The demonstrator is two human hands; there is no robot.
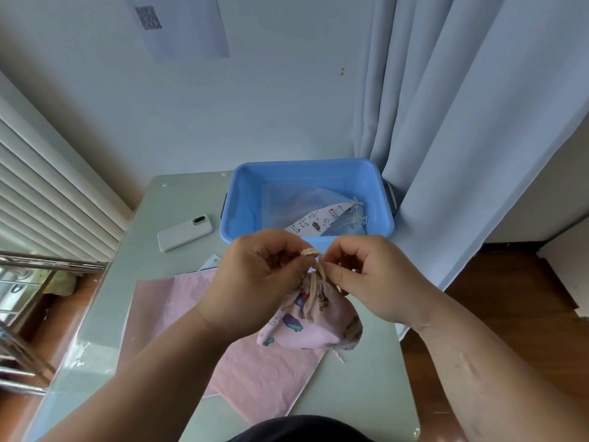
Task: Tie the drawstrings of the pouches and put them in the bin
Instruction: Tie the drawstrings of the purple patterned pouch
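Just on the near side of the bin [306,164], the left hand [251,282] and right hand [376,275] each pinch the drawstring [310,252], with the pink pouch [312,323] hanging straight below them. Bin's dead ahead, so I'd guess either hand reaches it equally.
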